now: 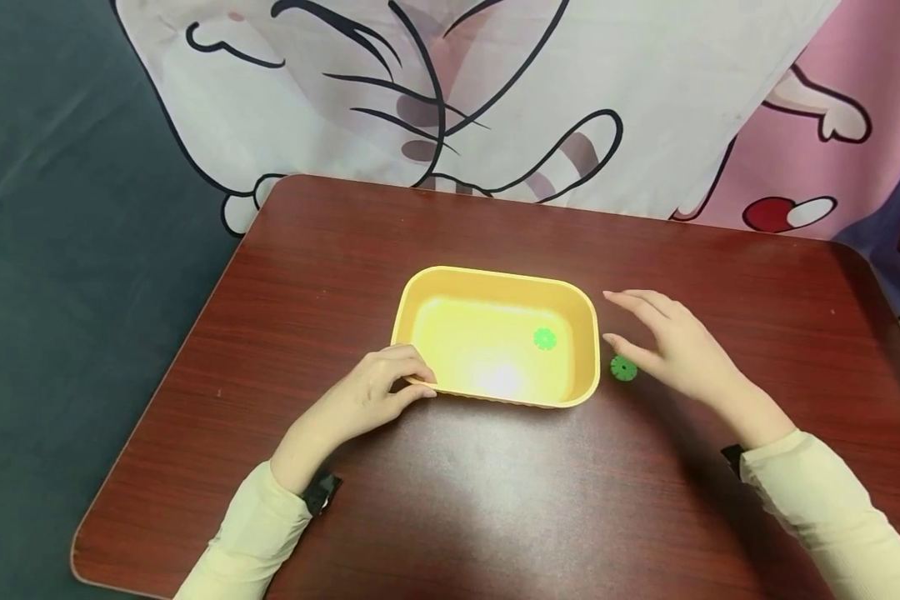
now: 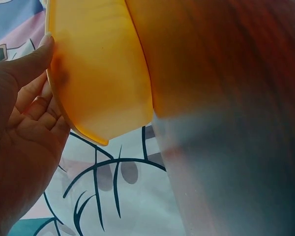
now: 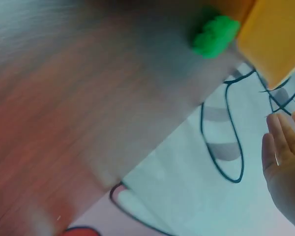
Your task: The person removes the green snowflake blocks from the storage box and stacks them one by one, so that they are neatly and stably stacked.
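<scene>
A yellow plastic bin (image 1: 450,325) with rounded corners sits on the brown table. My left hand (image 1: 378,387) pinches its near left rim, thumb outside and fingers over the edge; the left wrist view shows the thumb against the yellow wall (image 2: 98,64). One green notched disc (image 1: 545,338) lies on the bin's floor, toward the right. Just outside the bin's right end is another green disc (image 1: 624,367), on the table, also seen as a blurred green piece (image 3: 216,37) in the right wrist view. Beside that disc my right hand (image 1: 671,342) hovers with fingers and thumb spread, holding nothing.
The reddish-brown table (image 1: 330,275) has rounded corners. Behind its far edge hangs a white and pink cloth (image 1: 510,92) with cartoon drawings. Dark fabric (image 1: 60,250) lies beyond the left edge. Each wrist wears a black strap (image 1: 320,492).
</scene>
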The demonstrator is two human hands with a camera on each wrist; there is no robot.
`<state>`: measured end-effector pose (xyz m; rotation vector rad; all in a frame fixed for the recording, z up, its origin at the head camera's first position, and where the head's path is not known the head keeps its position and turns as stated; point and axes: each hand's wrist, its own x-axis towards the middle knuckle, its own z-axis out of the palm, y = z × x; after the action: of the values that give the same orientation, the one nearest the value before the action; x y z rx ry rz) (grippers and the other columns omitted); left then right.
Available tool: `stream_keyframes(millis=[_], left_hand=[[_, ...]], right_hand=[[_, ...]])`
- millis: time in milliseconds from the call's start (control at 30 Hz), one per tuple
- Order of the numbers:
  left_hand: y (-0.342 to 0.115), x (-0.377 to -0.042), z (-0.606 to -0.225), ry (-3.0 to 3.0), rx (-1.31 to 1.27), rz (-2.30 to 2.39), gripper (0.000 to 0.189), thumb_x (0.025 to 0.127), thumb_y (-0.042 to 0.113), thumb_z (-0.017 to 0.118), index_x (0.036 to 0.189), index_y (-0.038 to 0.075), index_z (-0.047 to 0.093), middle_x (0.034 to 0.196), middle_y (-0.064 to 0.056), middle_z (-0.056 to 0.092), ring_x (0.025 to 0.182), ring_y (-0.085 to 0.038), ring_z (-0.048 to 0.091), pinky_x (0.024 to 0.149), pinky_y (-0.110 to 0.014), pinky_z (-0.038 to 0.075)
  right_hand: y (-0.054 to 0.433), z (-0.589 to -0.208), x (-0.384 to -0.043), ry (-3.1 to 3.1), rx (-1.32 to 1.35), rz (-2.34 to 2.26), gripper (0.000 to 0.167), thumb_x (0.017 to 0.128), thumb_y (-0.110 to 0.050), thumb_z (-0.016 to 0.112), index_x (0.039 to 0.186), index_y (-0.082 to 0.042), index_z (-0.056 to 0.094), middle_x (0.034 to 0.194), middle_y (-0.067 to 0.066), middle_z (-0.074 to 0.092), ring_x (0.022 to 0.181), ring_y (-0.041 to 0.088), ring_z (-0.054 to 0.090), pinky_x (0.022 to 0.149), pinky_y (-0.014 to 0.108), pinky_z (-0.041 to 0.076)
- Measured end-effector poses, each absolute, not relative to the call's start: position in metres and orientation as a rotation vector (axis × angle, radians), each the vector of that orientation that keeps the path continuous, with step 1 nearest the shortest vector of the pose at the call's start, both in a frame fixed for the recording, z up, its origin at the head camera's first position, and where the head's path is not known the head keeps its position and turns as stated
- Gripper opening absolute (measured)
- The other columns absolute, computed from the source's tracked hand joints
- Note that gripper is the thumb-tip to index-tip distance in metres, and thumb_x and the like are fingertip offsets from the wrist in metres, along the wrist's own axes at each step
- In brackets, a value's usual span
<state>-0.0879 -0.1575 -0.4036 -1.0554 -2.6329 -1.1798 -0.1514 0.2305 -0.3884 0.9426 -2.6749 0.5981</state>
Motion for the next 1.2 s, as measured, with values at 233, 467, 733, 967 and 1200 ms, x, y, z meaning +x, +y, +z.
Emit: stream_keyframes(millis=[233,467,733,967,1200], left_hand=[[-0.157,-0.088,-0.404,-2.673,-1.032,-1.156,0.009,0.080,0.013,0.074,0.086,0.011,0.068,0.084,0.005,0.062,0.083,-0.007,0.058,0.074,-0.023,0.049],[-0.157,-0.086,-0.404,-2.676,-1.038,-1.164,0.008,0.081,0.014,0.073,0.085,0.011,0.067,0.084,0.005,0.062,0.083,-0.007,0.058,0.075,-0.022,0.049],[-0.156,-0.086,-0.403,-2.672,-1.041,-1.158,0.008,0.081,0.014,0.073,0.085,0.011,0.067,0.083,0.006,0.062,0.082,-0.006,0.057,0.075,-0.022,0.049],[-0.157,-0.084,-0.403,-2.657,-1.048,-1.147,0.008,0.081,0.014,0.073,0.085,0.010,0.067,0.084,0.005,0.063,0.083,-0.007,0.058,0.074,-0.022,0.049],[-0.157,-0.085,-0.404,-2.640,-1.046,-1.166,0.008,0.080,0.013,0.073,0.085,0.010,0.067,0.083,0.005,0.063,0.083,-0.007,0.058,0.075,-0.022,0.049]], right_hand=[[0.201,-0.386,-0.165,-2.703,1.118,0.728,0.053,0.072,-0.017,0.081,0.119,-0.005,0.060,0.115,0.004,0.060,0.103,0.018,0.057,0.087,0.031,0.046],[0.169,-0.389,-0.176,-2.831,1.291,0.613,0.051,0.074,-0.025,0.080,0.116,-0.003,0.060,0.113,0.006,0.057,0.103,0.022,0.057,0.087,0.039,0.048],[0.150,-0.387,-0.176,-3.062,1.224,0.200,0.056,0.074,-0.035,0.078,0.116,-0.002,0.060,0.105,0.010,0.057,0.090,0.024,0.060,0.077,0.042,0.051],[0.139,-0.390,-0.176,-3.124,1.177,-0.031,0.041,0.074,-0.033,0.078,0.102,-0.007,0.064,0.089,0.004,0.060,0.078,0.020,0.060,0.069,0.041,0.052],[0.131,-0.391,-0.178,-3.223,1.135,0.164,0.037,0.073,-0.022,0.079,0.101,-0.003,0.064,0.095,0.008,0.063,0.089,0.024,0.060,0.081,0.039,0.049]])
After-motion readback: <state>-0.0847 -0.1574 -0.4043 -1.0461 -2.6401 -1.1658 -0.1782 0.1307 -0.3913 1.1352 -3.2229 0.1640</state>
